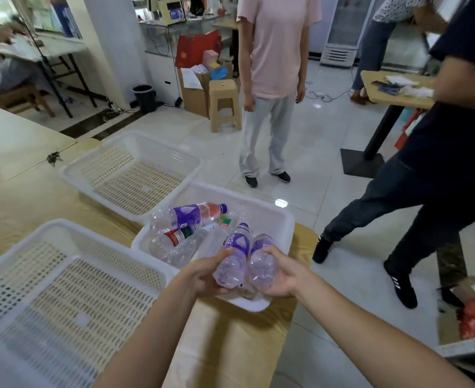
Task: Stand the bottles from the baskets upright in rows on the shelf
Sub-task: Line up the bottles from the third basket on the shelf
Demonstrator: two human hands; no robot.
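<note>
A white basket (282, 219) on the wooden table holds several empty clear bottles lying on their sides. One with a purple label and blue cap (188, 215) lies at its far side, another with a red and green label (179, 238) beside it. My left hand (207, 277) grips the base of a purple-label bottle (235, 253) over the basket's near edge. My right hand (279, 275) grips the base of a second purple-label bottle (261, 260) right next to it. No shelf is in view.
Two white baskets with nothing in them stand on the table (21, 197), one at the back (131, 166), one near left (57, 278). A person in a pink shirt (275, 65) stands ahead on the tiled floor. Another in dark clothes (437, 175) stands close at right.
</note>
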